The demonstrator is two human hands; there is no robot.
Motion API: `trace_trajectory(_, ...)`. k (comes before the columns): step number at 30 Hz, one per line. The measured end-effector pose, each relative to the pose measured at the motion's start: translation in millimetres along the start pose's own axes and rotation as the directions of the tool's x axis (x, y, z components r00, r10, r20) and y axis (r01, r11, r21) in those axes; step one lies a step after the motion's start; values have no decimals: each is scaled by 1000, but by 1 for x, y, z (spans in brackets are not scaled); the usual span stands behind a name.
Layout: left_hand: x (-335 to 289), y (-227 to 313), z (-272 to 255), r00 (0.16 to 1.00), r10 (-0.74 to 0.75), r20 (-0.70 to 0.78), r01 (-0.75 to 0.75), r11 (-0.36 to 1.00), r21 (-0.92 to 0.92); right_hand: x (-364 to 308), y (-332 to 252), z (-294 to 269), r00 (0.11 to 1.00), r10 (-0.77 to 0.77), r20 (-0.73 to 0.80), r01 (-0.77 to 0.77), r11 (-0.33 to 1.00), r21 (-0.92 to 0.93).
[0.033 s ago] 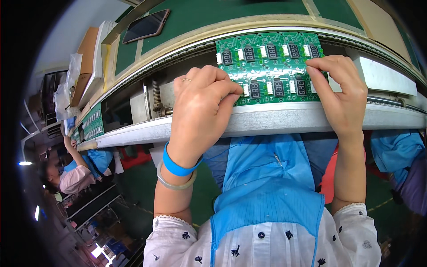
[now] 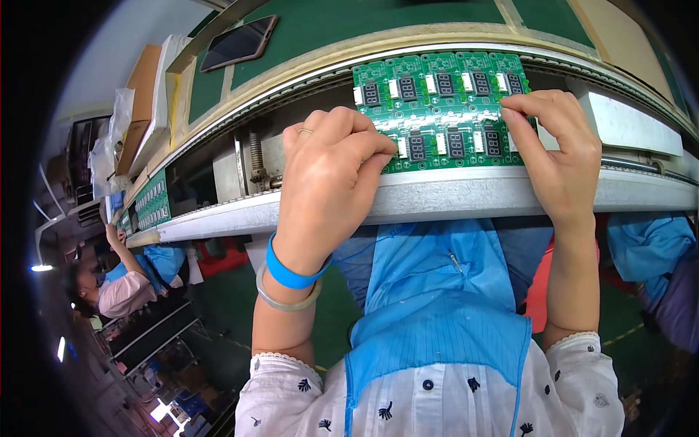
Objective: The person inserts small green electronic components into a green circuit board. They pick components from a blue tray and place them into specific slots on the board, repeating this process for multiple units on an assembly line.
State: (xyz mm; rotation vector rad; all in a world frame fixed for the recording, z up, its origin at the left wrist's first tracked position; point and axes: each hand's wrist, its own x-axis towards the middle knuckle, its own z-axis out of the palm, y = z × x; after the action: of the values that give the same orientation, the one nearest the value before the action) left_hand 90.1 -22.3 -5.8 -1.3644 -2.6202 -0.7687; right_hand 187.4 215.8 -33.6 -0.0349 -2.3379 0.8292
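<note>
A green circuit board panel (image 2: pixel 429 116) lies across the rails in front of me. It carries two rows of black digit displays (image 2: pixel 455 143) with white connectors (image 2: pixel 478 141) beside them. My left hand (image 2: pixel 331 171) is closed in a pinch at the panel's near left corner, by a white connector; whatever the fingertips hold is hidden. Over the panel's right end, the thumb and forefinger of my right hand (image 2: pixel 557 149) come together in a pinch. Anything between them is too small to make out. This hand covers part of the right-end boards.
A metal rail (image 2: pixel 451 195) runs along the near side, and a chain track (image 2: pixel 306 87) along the far side. Beyond it, a phone (image 2: pixel 240 42) lies on the green surface. Further left are another board panel (image 2: pixel 153 200) and a co-worker (image 2: pixel 120 280).
</note>
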Motion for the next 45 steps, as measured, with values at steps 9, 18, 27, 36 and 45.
trace_trajectory(9,6,7,-2,998,53,15,-54,995,89,-1,3,1,1000,-8,-16,8,1000,4)
trace_trajectory(18,11,9,-4,995,50,86,-61,990,128,-2,3,1,1000,-10,-22,10,1000,3)
trace_trajectory(27,11,12,-1,997,68,47,-75,986,148,-2,4,1,1000,-8,-24,8,1000,16)
trace_trajectory(36,8,11,-4,998,7,58,-15,991,135,-2,3,1,1000,-6,-22,6,1000,23)
trace_trajectory(45,9,9,-4,997,3,76,-12,993,114,-1,2,1,1000,4,-19,-3,1000,28)
